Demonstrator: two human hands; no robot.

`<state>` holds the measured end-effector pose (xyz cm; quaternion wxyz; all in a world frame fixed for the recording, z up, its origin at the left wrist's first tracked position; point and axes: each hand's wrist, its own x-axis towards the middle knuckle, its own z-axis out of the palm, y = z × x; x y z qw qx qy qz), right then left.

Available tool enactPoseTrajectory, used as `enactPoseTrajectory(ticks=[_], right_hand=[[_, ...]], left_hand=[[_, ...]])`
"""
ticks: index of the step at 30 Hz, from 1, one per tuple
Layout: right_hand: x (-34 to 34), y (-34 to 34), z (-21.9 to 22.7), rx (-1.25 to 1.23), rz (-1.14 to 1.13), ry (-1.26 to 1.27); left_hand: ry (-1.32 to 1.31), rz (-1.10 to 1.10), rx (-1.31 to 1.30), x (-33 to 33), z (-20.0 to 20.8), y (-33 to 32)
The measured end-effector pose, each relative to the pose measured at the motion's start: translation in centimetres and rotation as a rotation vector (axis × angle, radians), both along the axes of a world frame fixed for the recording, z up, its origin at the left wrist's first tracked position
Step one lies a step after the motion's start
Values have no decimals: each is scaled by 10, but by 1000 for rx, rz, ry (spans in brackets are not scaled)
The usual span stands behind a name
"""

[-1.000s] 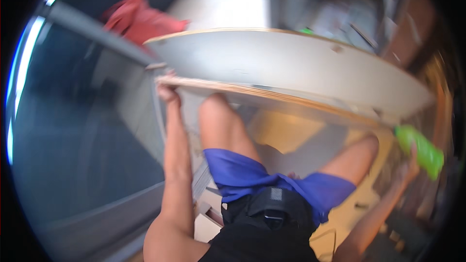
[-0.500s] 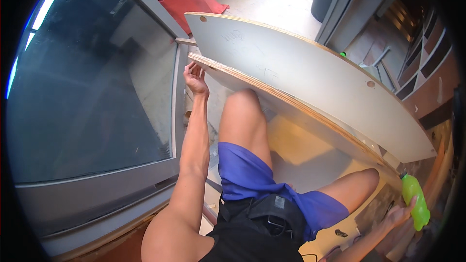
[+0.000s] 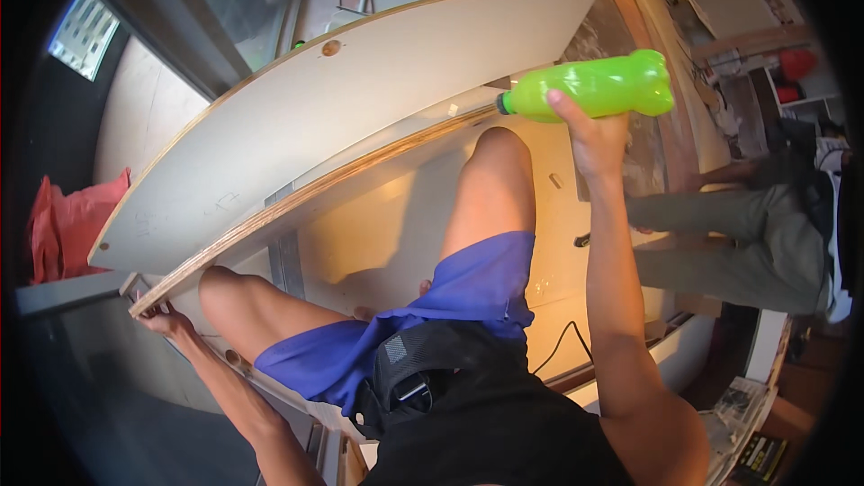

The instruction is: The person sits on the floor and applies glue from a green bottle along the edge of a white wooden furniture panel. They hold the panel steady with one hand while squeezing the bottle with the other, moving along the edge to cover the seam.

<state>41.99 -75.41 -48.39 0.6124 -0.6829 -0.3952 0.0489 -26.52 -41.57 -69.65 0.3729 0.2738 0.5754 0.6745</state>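
Note:
My right hand (image 3: pixel 598 130) is wrapped round a bright green plastic bottle (image 3: pixel 612 83). The bottle lies nearly level, its dark cap at the right end of a plywood board's edge; whether they touch I cannot tell. This board (image 3: pixel 310 192) stands on its long side across my knees, its layered edge facing up. At the board's left end, my left hand (image 3: pixel 166 319) grips it, with the fingers partly hidden under the corner. Just beyond stands a second, pale board (image 3: pixel 360 81) with a curved top edge and round marks near its ends.
A person (image 3: pixel 738 234) in grey-green trousers stands at the right. Far left lies a red sack (image 3: pixel 76 225) beside a grey frame. A black cable (image 3: pixel 562 342) runs over the yellowish floor, near a small dark object (image 3: pixel 581 240). Shelves with clutter fill the upper right.
The view has swung to the right, bringing the bottle and the person into fuller sight. The bottle is now levelled with its cap at the board's right end. My left hand stays at the left end.

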Motion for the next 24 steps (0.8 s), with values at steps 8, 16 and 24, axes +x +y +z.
enactPoseTrajectory(ticks=[8,16,24], right_hand=[[-14,8,-12,-173,-76,-143],[-31,38,-25,-258,-49,-123],[-95,79,-25,-346,151,-261]], left_hand=[[45,-36,36,3,-9,4],[103,9,53,-5,-28,19],[128,35,62,-11,-30,20]])
